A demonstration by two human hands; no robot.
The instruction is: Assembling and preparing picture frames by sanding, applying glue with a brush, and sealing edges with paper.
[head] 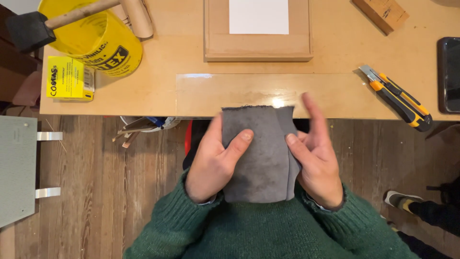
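While both hands, left (pixel 213 160) and right (pixel 316 160), grip grey cloth (pixel 261 153), yellow box (pixel 69 77) (rectangular) lies far left.

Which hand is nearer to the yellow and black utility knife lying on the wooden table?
Right. The right hand holds the grey cloth's right edge, lower left of the utility knife. The left hand grips the cloth's far side, further from it.

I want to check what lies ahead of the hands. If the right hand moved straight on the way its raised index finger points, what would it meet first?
The right hand points up and slightly left. It would probably first meet the glossy clear sheet on the table edge; beyond that lies the wooden frame. Height above the table is unclear.
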